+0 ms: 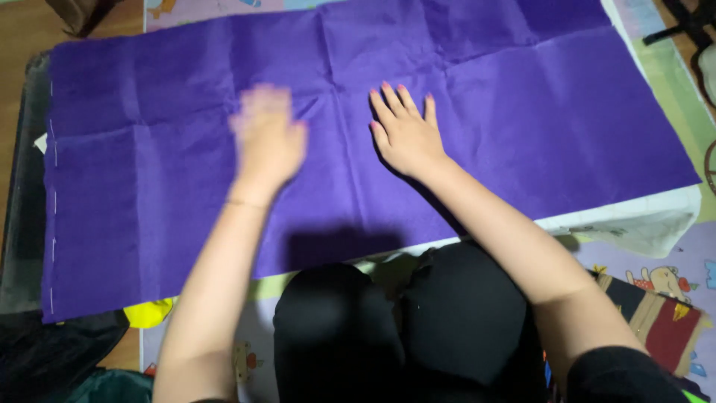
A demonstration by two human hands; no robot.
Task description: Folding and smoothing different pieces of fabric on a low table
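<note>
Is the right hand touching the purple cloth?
Touching. The head view shows the right hand lying flat on the purple cloth, palm down, fingers spread, no gap beneath.

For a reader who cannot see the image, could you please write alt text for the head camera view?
A large purple cloth lies spread flat, creased into rectangles, with both of a person's hands on it near the middle. The right hand rests flat with fingers spread; the left hand is blurred. The person's dark-clad knees are below.
</note>
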